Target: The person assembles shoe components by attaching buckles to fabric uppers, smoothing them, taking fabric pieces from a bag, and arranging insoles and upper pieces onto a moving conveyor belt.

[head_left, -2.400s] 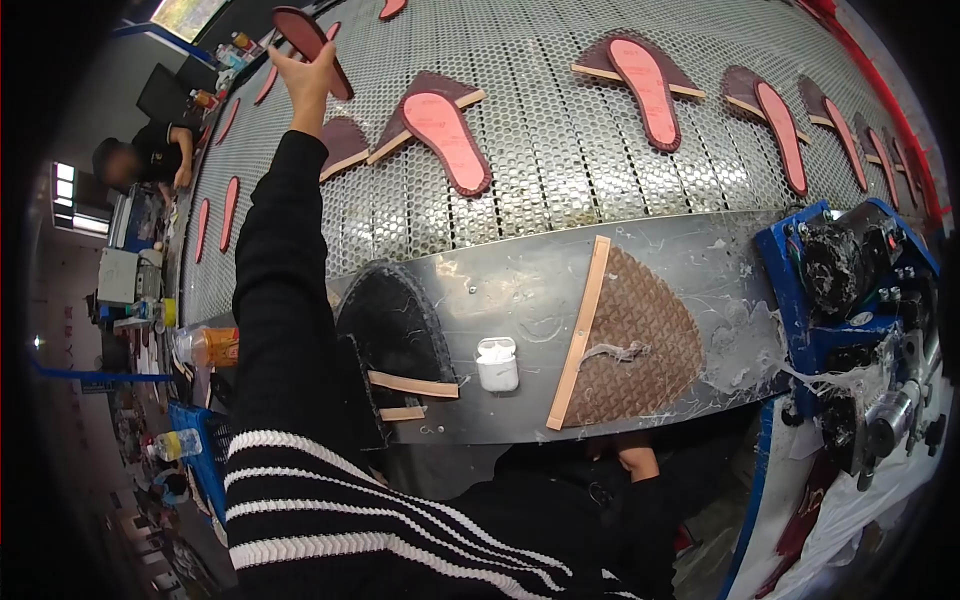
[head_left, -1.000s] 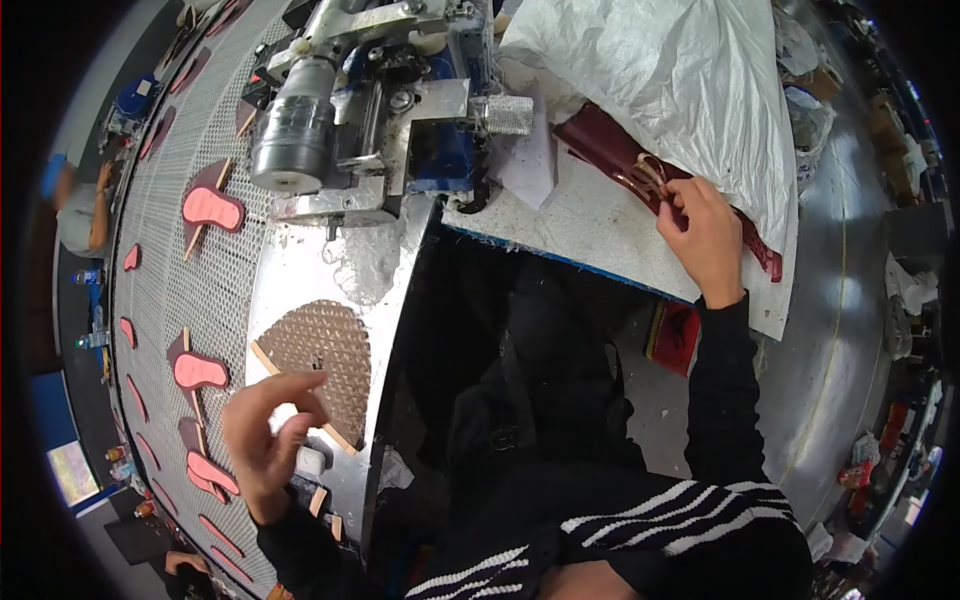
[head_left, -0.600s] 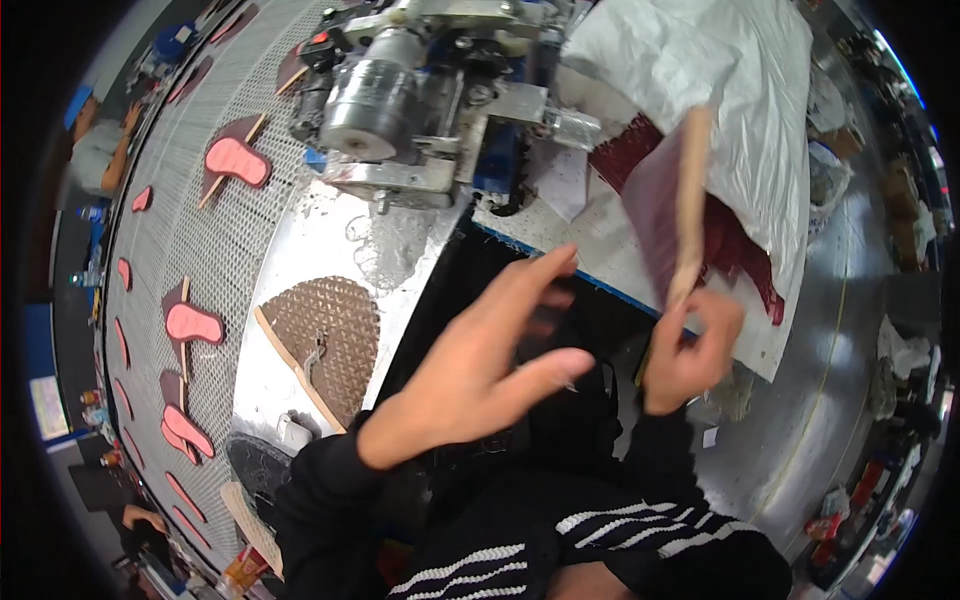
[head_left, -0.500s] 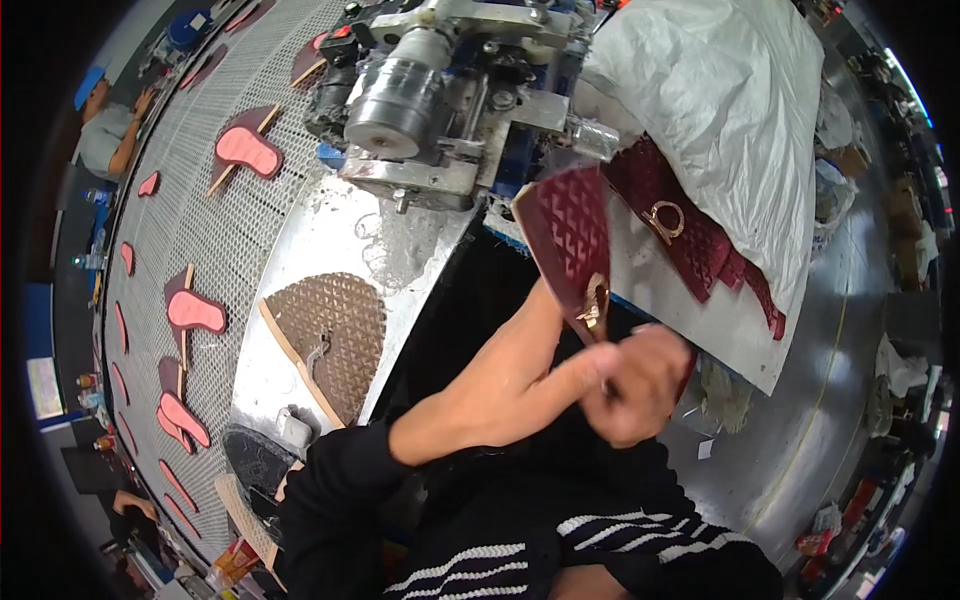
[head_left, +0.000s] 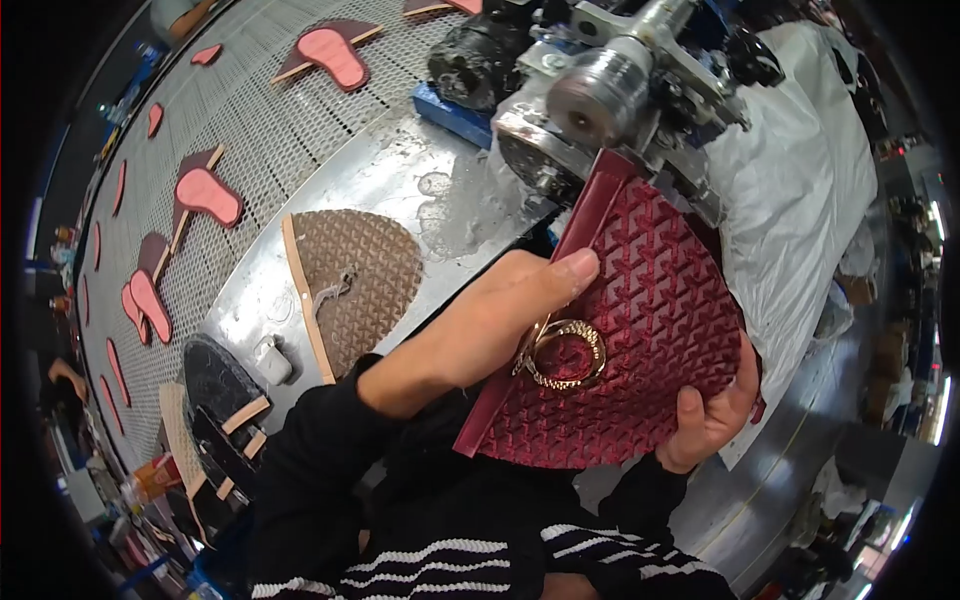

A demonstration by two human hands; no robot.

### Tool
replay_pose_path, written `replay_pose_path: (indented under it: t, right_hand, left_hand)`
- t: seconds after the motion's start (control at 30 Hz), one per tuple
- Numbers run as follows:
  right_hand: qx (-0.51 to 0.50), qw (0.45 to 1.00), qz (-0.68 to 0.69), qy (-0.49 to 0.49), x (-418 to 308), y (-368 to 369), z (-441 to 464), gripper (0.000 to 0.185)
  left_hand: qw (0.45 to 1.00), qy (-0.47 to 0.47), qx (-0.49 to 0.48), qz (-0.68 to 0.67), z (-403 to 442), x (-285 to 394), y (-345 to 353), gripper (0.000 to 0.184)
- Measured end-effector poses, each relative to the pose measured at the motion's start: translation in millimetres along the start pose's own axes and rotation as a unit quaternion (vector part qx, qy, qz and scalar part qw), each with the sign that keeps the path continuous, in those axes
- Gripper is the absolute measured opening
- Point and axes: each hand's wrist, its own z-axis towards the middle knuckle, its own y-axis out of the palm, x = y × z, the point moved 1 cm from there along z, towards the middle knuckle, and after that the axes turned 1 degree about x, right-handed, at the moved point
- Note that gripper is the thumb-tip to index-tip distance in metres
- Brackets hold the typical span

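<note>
The left hand (head_left: 515, 300) gripped the red piece (head_left: 660, 310), thumb on its face beside the smooth band (head_left: 588, 212), fingers out of sight behind. The right hand (head_left: 715, 415) grasped its curved edge, thumb in front, so the piece hung tilted in the air between both, nearer the person than the machine (head_left: 605, 95). To hold it well, I reckoned, both hands should pull evenly, keeping the woven face flat and uncreased, thumbs clear of the gold ring (head_left: 601, 352).

Counting outward: one red piece, one gold ring. On the steel ledge (head_left: 262, 265) lay one brown piece (head_left: 375, 270), one white case (head_left: 272, 360) and at least one black piece (head_left: 215, 370). There was one machine and one white sheet (head_left: 800, 130). On the mesh belt (head_left: 255, 130) I counted about twelve pink insoles (head_left: 333, 58), the far ones blurred
</note>
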Motion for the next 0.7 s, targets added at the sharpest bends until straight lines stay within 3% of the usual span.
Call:
replay_pose_path:
  t: [0.13, 0.17, 0.3, 0.43, 0.53, 0.7]
  right_hand:
    - [0.012, 0.998, 0.001, -0.054, 4, 4, -1, 0.07]
    - [0.052, 0.993, -0.059, -0.091, 10, -3, -3, 0.051]
    - [-0.062, 0.986, -0.119, -0.099, -7, 2, 10, 0.01]
    - [-0.223, 0.955, -0.013, -0.194, 1, -2, 28, 0.012]
    - [-0.117, 0.974, 0.024, -0.194, 3, -2, 20, 0.014]
    - [-0.07, 0.987, -0.005, -0.143, -2, 4, 23, 0.01]
  left_hand:
    - [0.994, 0.035, 0.06, -0.082, 2, 1, 0, 0.047]
    - [0.993, 0.043, 0.064, -0.088, 2, -2, -5, 0.046]
    - [0.992, 0.036, 0.068, -0.103, -4, 5, -13, 0.045]
    - [0.997, -0.008, 0.029, -0.074, -6, -2, -12, 0.047]
    - [0.997, 0.019, -0.018, -0.073, 8, -10, -5, 0.05]
    - [0.992, 0.057, 0.007, -0.112, 20, -9, -7, 0.046]
